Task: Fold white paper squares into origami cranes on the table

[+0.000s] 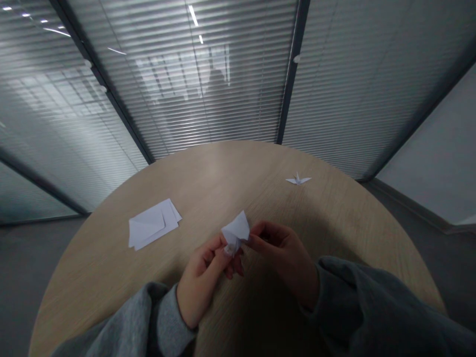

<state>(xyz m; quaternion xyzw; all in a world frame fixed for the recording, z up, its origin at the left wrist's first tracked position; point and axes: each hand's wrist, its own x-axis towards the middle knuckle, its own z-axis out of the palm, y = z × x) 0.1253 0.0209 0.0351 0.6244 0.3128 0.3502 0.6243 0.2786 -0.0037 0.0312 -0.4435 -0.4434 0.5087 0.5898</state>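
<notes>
A small piece of folded white paper [237, 228] is held up above the table, its upper part spread into a pointed flap. My left hand [208, 270] pinches its lower end, with the thumb on top and the other fingers curled beneath. At the paper's right edge, my right hand [284, 258] closes thumb and forefinger on it. The lower folds are partly hidden behind the left thumb and fingers. Farther off to the right, a folded white paper crane [298, 180] rests on the table, its wings spread.
The round wooden table [219, 173] carries a loose stack of white paper sheets [150, 225] at the left. Beyond the far edge stands a glass partition with blinds [223, 114] and dark frames. A pale wall [439, 158] rises at the right.
</notes>
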